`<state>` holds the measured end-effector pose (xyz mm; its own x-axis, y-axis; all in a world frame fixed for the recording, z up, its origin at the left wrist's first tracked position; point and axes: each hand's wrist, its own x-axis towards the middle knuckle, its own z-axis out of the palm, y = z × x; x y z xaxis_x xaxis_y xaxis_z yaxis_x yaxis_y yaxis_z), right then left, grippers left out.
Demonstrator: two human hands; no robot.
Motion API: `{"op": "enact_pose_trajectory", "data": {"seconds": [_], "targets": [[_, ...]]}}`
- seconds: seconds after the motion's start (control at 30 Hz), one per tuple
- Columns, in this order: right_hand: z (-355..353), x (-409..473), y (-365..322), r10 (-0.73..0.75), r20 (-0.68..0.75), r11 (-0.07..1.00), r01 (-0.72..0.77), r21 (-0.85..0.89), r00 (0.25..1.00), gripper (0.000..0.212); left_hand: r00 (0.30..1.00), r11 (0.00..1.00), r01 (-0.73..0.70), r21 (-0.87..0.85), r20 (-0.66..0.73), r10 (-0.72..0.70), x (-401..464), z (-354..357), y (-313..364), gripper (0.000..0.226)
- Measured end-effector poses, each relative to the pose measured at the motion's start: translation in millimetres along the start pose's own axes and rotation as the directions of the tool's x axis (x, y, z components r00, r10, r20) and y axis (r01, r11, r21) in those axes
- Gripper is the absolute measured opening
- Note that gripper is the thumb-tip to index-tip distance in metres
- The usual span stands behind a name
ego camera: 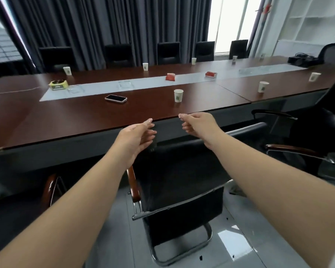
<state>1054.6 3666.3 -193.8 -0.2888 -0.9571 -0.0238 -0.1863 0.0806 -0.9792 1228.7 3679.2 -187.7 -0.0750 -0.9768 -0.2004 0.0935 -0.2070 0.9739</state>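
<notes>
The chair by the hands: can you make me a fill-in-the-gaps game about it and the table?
The left hand and the right hand both hold ____. The chair below them is coloured ____. On the table, the nearest paper cup stands to the ____ of the phone.
Missing words: nothing; black; right.

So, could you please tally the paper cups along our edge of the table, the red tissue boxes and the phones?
Paper cups on the near edge: 3
Red tissue boxes: 2
Phone: 1
Total: 6
</notes>
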Motion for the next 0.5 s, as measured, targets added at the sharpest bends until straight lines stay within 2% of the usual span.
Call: {"op": "enact_pose_trajectory", "data": {"seconds": [0.1, 0.17, 0.27, 0.37, 0.43, 0.5], "targets": [[-42, 24, 10, -0.03, 0.103, 0.986, 0.047, -0.159, 0.994, 0.026, 0.996, 0.991, -0.061, 0.122, -0.057, 0.068, 9, 36, -16, 0.023], [-67, 39, 14, -0.044, 0.181, 0.963, 0.09, -0.254, 0.982, 0.029, 0.989, 0.957, -0.112, 0.268, -0.065, 0.134, 13, 52, -25, 0.028], [-108, 64, 22, -0.06, 0.277, 0.909, 0.168, -0.381, 0.959, 0.037, 0.983, 0.864, -0.102, 0.493, -0.081, 0.163, 12, 75, -36, 0.029], [-141, 83, 34, -0.032, 0.335, 0.859, 0.198, -0.473, 0.942, 0.046, 0.973, 0.77, -0.09, 0.632, -0.108, 0.202, 12, 97, -39, 0.032], [-154, 89, 44, 0.022, 0.355, 0.839, 0.176, -0.515, 0.935, 0.051, 0.979, 0.718, -0.072, 0.693, -0.088, 0.183, 17, 108, -41, 0.037], [-158, 91, 51, 0.092, 0.385, 0.818, 0.151, -0.555, 0.918, 0.057, 0.994, 0.672, -0.006, 0.74, -0.068, 0.084, 24, 112, -41, 0.047]]}}
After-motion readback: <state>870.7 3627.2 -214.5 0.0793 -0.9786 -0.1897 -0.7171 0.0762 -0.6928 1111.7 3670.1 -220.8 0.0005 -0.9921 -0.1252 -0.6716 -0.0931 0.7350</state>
